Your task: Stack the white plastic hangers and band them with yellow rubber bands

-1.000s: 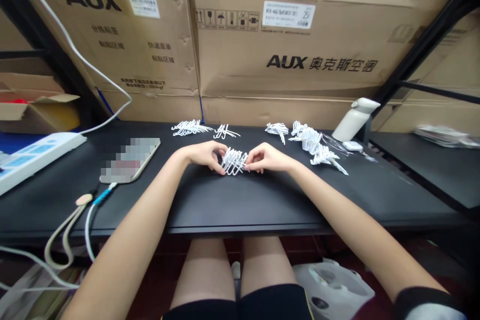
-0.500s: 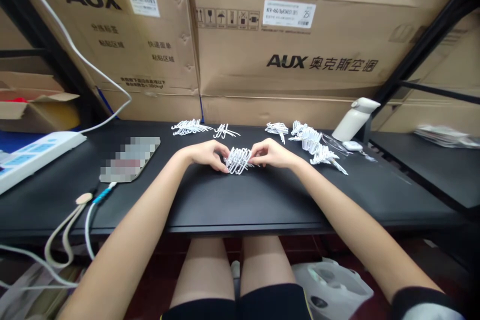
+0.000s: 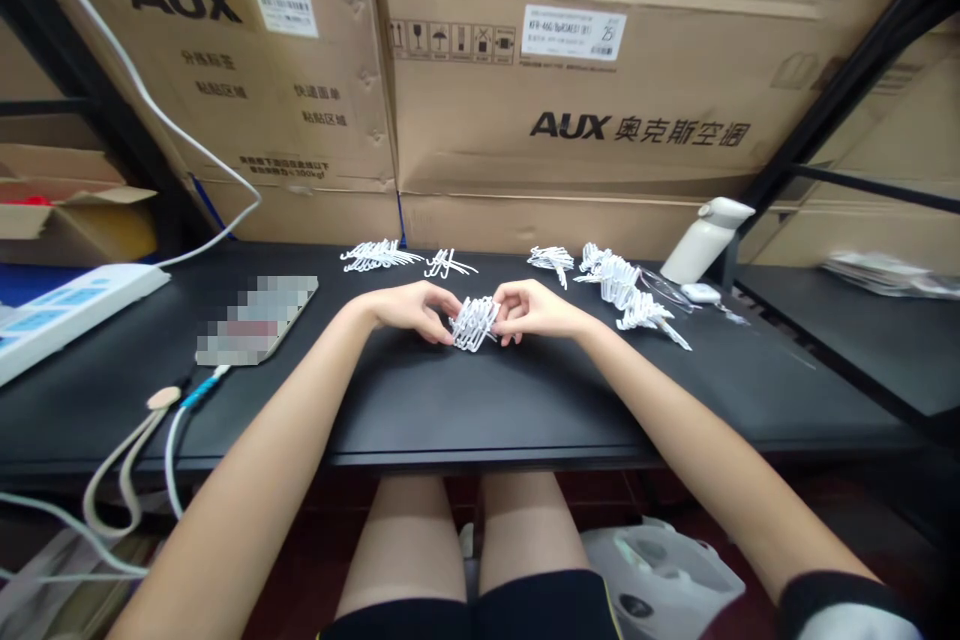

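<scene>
A bunch of small white plastic clips (image 3: 472, 321) is pinched between both my hands just above the black table (image 3: 480, 400). My left hand (image 3: 411, 308) grips its left end with fingertips. My right hand (image 3: 534, 309) presses against its right end, fingers curled. The bunch looks squeezed short between them.
More white clip bundles lie behind: at far left-centre (image 3: 375, 255), a small bundle (image 3: 448, 265), another (image 3: 553, 258), and a long pile (image 3: 628, 288) at the right. A white bottle (image 3: 705, 238) leans at the back right. A phone (image 3: 255, 318), cables (image 3: 150, 440) and a power strip (image 3: 67, 310) lie left. Cardboard boxes (image 3: 570, 90) stand behind.
My hands have pushed closer together, and the bunch of clips between them has become shorter and more tightly packed.
</scene>
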A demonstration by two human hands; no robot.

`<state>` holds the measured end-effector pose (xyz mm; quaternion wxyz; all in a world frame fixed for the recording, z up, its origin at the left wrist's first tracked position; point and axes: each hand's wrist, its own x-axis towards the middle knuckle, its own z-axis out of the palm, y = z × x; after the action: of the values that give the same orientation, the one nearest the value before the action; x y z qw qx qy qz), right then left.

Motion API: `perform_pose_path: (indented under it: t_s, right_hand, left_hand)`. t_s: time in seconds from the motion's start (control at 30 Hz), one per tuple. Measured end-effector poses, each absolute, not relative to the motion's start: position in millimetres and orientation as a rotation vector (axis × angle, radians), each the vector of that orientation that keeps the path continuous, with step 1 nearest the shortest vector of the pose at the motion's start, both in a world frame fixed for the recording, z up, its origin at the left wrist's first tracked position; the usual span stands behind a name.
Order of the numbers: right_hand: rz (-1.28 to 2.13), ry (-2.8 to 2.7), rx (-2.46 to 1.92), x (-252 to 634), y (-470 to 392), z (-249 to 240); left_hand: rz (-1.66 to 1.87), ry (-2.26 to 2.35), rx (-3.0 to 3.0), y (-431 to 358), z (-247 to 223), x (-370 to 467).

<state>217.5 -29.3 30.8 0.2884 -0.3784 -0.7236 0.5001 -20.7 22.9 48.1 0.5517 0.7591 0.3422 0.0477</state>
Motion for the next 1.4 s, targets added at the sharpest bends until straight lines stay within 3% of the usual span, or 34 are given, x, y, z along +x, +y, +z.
perform_pose_path:
  t_s: [0.23,0.53,1.4]
  right_hand:
    - [1.287,-2.006,-1.072,225,-29,37]
    - [0.877,-2.204,-1.148,225,-29,34]
    - [0.696,-2.229,-1.168,213,-34,27]
  left_hand:
    - [0.105,0.804,1.907,22,53,-22]
    - [0.195,0.695,2.024,23,51,-17]
    - [0.203,0.653,2.072,24,47,-15]
